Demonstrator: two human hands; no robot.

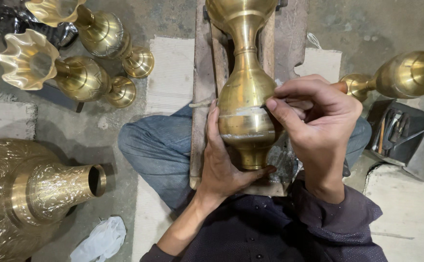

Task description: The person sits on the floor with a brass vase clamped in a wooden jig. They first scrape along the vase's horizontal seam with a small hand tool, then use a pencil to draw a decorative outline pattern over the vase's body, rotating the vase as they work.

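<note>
1. Only the head camera here, looking straight down at someone sitting cross-legged on the floor with a brass vase lying lengthwise on a wooden board across their lap.
2. The left hand cups the vase from the side and underneath: fingers spread loosely along the belly, thumb hooked under the foot. So an open, steadying hold, not a clamp.
3. The right hand is pinched tight, thumb and fingers together on a thin tool whose tip meets a pale band around the vase's belly. The tool itself is mostly hidden by the fingers.
4. Around them: two fluted brass vases lie up left, a big engraved brass pot lower left, another brass vase at right, above a dark box of tools.
</note>
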